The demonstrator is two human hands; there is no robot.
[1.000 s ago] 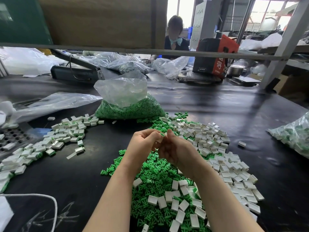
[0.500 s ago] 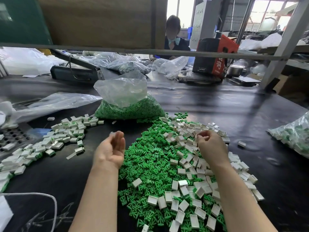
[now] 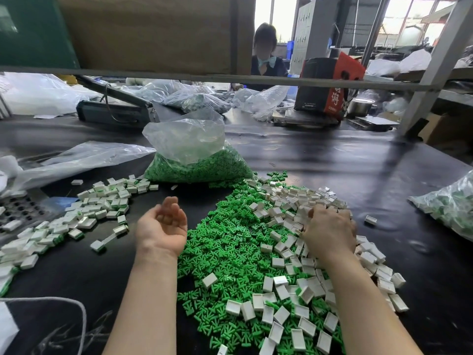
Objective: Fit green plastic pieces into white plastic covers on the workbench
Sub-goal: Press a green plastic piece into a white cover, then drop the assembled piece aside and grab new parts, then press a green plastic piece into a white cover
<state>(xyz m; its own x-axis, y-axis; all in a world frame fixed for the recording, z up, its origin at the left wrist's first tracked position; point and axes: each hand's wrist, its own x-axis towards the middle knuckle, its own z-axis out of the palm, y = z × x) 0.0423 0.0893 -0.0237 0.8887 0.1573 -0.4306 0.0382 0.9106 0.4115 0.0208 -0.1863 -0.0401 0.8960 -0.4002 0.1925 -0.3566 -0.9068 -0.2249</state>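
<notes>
Fetching stage: white covers [image 3: 289, 226] heaped on the right of the desk [image 3: 358, 175], green pieces [image 3: 225, 252] spread loose beside and beneath them. Right hand [image 3: 330, 229] palm-down on the cover heap, fingers curled in, apparently closing on one; grip hidden. Left hand [image 3: 162, 226] palm-up, fingers relaxed, holding nothing. Next: one cover lifted clear, one green piece taken. Against half a second earlier: right hand lowered from a raised pinch into the heap; left hand opened wider. Finished units [image 3: 89, 213] piled left.

Black-topped workbench [image 3: 320, 160], grey metal shelf rail [image 3: 230, 79], bright daylit windows [image 3: 399, 19], seated person [image 3: 266, 55] behind
</notes>
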